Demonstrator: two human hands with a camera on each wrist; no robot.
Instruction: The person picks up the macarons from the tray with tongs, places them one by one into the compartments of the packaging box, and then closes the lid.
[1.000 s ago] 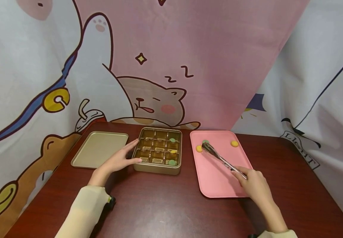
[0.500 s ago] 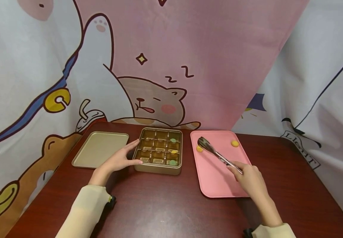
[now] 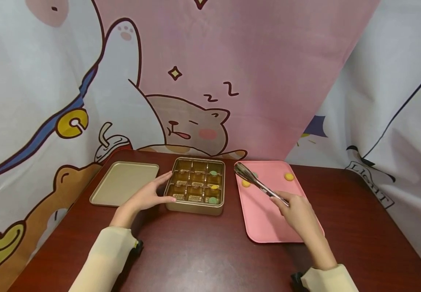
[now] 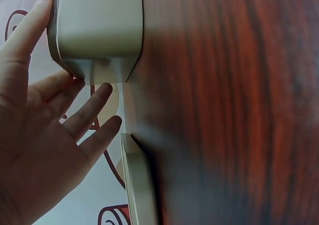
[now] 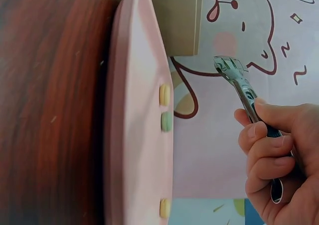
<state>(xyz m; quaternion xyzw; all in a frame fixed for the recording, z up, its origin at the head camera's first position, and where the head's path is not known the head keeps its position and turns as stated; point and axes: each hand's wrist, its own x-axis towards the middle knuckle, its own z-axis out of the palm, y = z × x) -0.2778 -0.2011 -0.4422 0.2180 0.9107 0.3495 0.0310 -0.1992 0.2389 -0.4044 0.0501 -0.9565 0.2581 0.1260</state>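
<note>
My right hand (image 3: 297,213) grips metal tongs (image 3: 261,185), seen held above the pink tray in the right wrist view, with no item visible at their tips. The tray (image 3: 269,219) holds a yellow macaron (image 3: 245,183), a green macaron (image 5: 166,121) partly behind the tongs in the head view, and another yellow macaron (image 3: 288,177) at the right. With fingers spread, my left hand (image 3: 146,197) touches the left side and front corner of a gold tin (image 3: 194,208). Down its divided insert's right column lie a green (image 3: 213,173), a yellow (image 3: 214,187) and a green macaron (image 3: 213,200).
A flat gold lid (image 3: 124,184) lies left of the tin. The dark wooden table (image 3: 203,251) carries everything. Behind it hangs a cloth (image 3: 269,81) printed with cartoon animals.
The tongs have lifted from beside the green macaron and moved left toward the tin, my right hand following. The green macaron shows on the tray again. My left hand stays at the tin.
</note>
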